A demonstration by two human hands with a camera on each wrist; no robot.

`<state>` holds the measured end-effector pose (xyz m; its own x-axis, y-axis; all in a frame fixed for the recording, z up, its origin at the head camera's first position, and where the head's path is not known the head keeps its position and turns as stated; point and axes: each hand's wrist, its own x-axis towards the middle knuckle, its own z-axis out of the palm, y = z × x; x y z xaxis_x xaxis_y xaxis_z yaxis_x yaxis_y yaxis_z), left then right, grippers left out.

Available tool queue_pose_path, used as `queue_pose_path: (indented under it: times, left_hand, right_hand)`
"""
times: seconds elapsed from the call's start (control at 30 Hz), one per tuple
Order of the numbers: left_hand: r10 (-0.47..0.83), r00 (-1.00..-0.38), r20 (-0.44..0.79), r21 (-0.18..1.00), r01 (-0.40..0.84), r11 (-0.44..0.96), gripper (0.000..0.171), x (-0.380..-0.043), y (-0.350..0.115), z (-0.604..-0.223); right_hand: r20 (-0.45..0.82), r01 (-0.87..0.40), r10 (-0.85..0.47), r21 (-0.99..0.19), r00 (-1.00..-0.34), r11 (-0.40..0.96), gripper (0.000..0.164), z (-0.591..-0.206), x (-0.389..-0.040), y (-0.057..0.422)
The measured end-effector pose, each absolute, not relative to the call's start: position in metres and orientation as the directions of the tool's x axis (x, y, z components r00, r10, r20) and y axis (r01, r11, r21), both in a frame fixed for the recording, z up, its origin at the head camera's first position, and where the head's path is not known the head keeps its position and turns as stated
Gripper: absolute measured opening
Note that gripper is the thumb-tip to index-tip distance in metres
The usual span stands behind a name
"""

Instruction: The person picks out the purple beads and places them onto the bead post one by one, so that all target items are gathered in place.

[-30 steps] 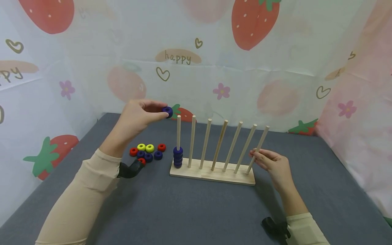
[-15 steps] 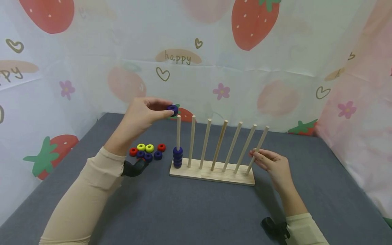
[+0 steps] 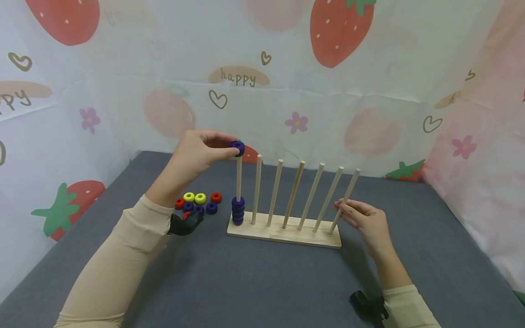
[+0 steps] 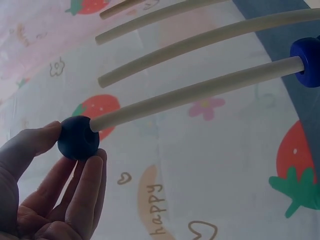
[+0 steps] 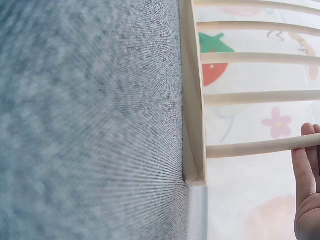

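Note:
Between thumb and fingers, my left hand (image 3: 196, 152) pinches a dark blue bead (image 3: 238, 149) at the top of the leftmost wooden peg (image 3: 239, 178). The left wrist view has the bead (image 4: 78, 140) with its hole right at the peg's tip. Lower on that peg sits a short stack of blue beads (image 3: 238, 211). The pegs rise from a pale wooden base (image 3: 283, 233), and the others bear no beads. My right hand (image 3: 369, 223) holds the rightmost peg (image 3: 350, 189) partway up; in the right wrist view its fingers (image 5: 302, 172) lie against the peg.
Left of the base, loose beads lie in a group: yellow beads (image 3: 200, 198), red beads (image 3: 216, 197) and blue beads (image 3: 211, 208). The left wrist's black camera mount (image 3: 185, 224) partly covers them. A grey cloth (image 3: 254, 282) covers the table; a strawberry-print curtain (image 3: 270, 105) hangs behind.
My left hand has carried the blue bead to the right, from beside the leftmost peg to its tip. The right hand and the base have stayed in place.

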<state>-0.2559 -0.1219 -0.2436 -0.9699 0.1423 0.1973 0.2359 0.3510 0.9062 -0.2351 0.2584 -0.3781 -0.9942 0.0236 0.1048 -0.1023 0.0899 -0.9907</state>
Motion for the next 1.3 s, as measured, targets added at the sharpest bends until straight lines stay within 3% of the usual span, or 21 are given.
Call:
queue_pose_path:
  times: [0.7,1.0,1.3]
  left_hand:
    - [0.164,-0.965,0.206,0.874,0.257,0.412,0.029,-0.257,-0.119,-0.251]
    - [0.141,-0.980,0.144,0.893,0.190,0.408,0.039,-0.250,-0.137,-0.261]
    - [0.049,-0.997,0.066,0.912,0.080,0.403,0.049,-0.246,-0.165,-0.293]
  right_hand:
    - [0.097,-0.094,0.033,-0.991,-0.995,0.097,0.026,-0.377,-0.235,0.258]
    - [0.103,-0.100,0.031,-0.990,-0.994,0.096,0.033,-0.380,-0.236,0.260]
    - [0.091,-0.087,0.035,-0.990,-0.995,0.113,0.029,-0.378,-0.235,0.259]
